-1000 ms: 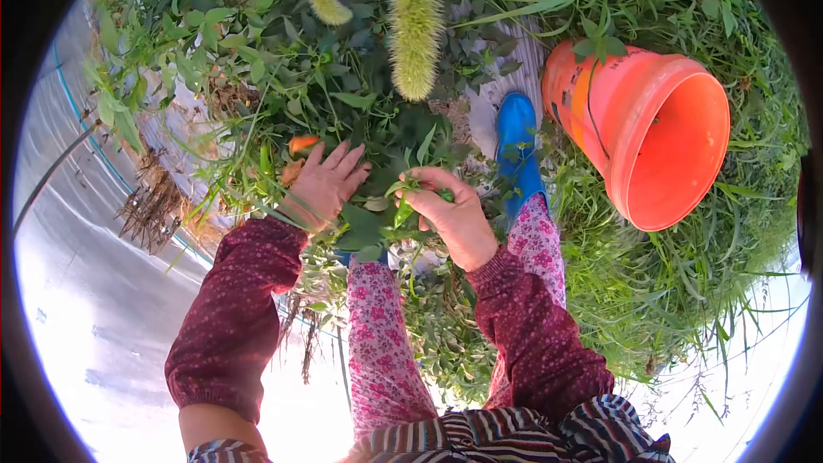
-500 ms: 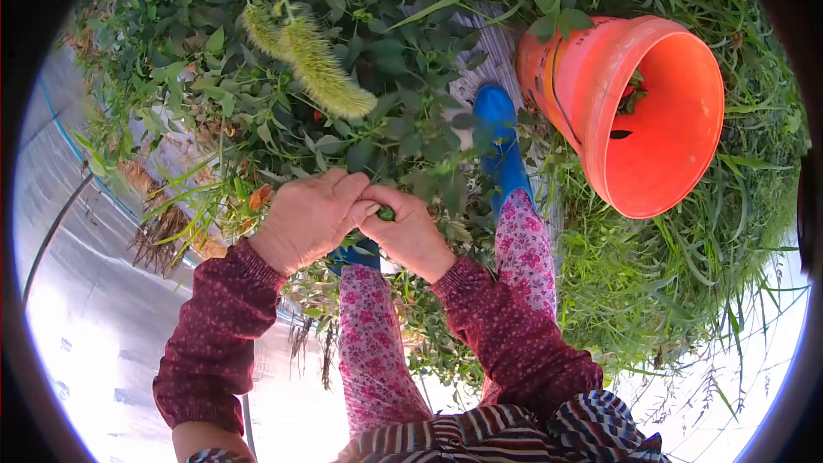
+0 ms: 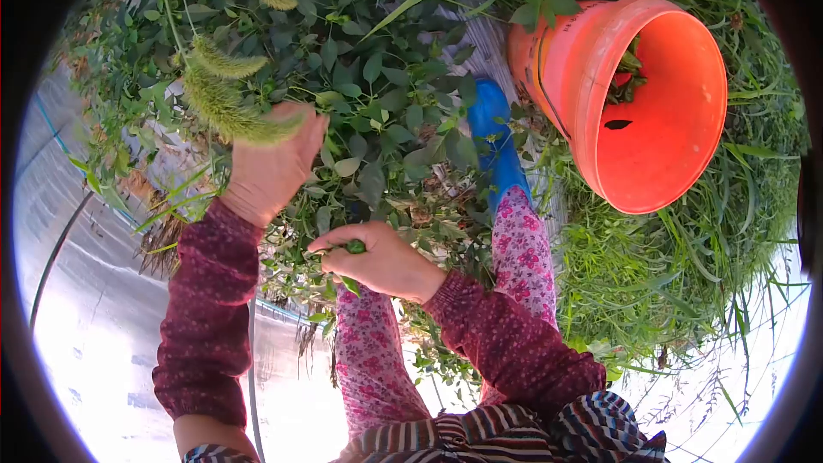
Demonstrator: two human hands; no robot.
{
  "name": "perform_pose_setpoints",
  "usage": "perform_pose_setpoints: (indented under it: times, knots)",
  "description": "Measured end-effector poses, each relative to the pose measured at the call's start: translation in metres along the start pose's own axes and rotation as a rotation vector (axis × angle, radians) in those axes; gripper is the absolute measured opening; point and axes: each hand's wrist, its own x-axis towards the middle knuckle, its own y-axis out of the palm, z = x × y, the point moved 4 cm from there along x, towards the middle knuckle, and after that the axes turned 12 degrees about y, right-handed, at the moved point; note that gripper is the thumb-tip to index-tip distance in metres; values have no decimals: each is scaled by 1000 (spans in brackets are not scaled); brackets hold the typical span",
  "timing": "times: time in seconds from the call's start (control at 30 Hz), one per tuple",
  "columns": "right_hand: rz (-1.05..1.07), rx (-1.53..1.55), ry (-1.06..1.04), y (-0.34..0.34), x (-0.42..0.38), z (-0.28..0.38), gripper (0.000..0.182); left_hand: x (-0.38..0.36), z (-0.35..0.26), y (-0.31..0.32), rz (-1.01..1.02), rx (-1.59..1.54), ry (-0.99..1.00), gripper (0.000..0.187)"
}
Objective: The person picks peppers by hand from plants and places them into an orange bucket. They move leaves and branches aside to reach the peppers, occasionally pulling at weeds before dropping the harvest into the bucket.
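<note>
Leafy green plants [image 3: 386, 111] fill the view from 9 o'clock through 12, with grass [image 3: 651, 283] from 12 to 5. Pale plastic sheeting [image 3: 111, 291] spreads from 7 to 9 o'clock, crossed by a dark, curved hose or rod. The orange bucket [image 3: 591, 111] lies tilted among the grass at 2 o'clock, its mouth turned toward the right edge; inside, toward the 10 o'clock side of the mouth, is a small pile of green produce [image 3: 630, 81], with a dark leaf-like piece [image 3: 617, 124] just below it. Floral trousers [image 3: 525, 249] run down to a blue boot [image 3: 493, 133], at about 1 o'clock.

The left hand [image 3: 273, 159], at 10 o'clock, reaches into the foliage, palm down; bristly seed heads [image 3: 225, 103] overlap its fingers, so whether they grasp anything cannot be told. The right hand [image 3: 377, 261], just off center toward 7 o'clock, has thumb and fingers drawn together around a small green pepper [image 3: 354, 246], whose rounded end shows between them. A slender green tip [image 3: 350, 285] projects beneath the same hand, above the trouser leg.
</note>
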Motion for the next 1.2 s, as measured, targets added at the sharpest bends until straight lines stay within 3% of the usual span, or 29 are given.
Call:
perform_pose_setpoints:
  times: [0.07, 0.1, 0.13, 0.2, 0.27, 0.37, 0.43, 0.57, 0.63, 0.73, 0.77, 0.83, 0.9, 1.07, 1.13, 1.2]
  knots:
    - [-114, 2, -301, 1, 10, -9, 34, 23, 7, -3, -20, 44, 25, 15]
    - [-131, -216, -209, -3, 1, 0, 39, 40, 8, -3, -69, -59, -11, 14]
    - [-135, -221, -216, -4, 2, 1, 39, 59, 11, -1, -124, -159, -42, 18]
    - [-146, -550, -131, 2, 7, -12, 41, 90, 18, 31, -6, -116, -178, 20]
    - [-155, -528, -193, 4, 11, -22, 42, 118, 40, 106, 282, -138, -121, 20]
    - [-129, -648, -224, 7, 15, -33, 36, 119, 35, 165, 370, -297, -244, 24]
    - [-99, -684, -184, 8, 17, -36, 35, 107, 23, 198, 187, -427, 42, 25]
    - [-74, -785, -179, 9, 17, -44, 33, 58, -19, 182, 499, -707, -154, 29]
    - [-48, -860, -151, 9, 18, -42, 33, 18, -23, 192, 595, -635, 14, 28]
    - [-16, -903, -107, 10, 20, -41, 34, -21, -11, 204, 746, -513, -73, 24]
    - [-35, -905, -117, 11, 21, -43, 35, -23, -9, 202, 746, -509, -71, 24]
    - [-97, -864, -187, 11, 22, -47, 27, -24, -4, 193, 519, -407, -93, 16]
    - [-153, -819, -252, 11, 20, -45, 22, -28, -16, 194, 491, -331, -86, 13]
    - [-60, -953, -141, 10, 23, -44, 28, -29, -26, 196, 518, -119, -101, 20]
    - [-62, -958, -158, 10, 24, -47, 27, -35, -41, 190, 483, -157, 144, 19]
    - [-64, -961, -179, 11, 24, -49, 27, -46, -45, 189, 549, -238, 231, 19]
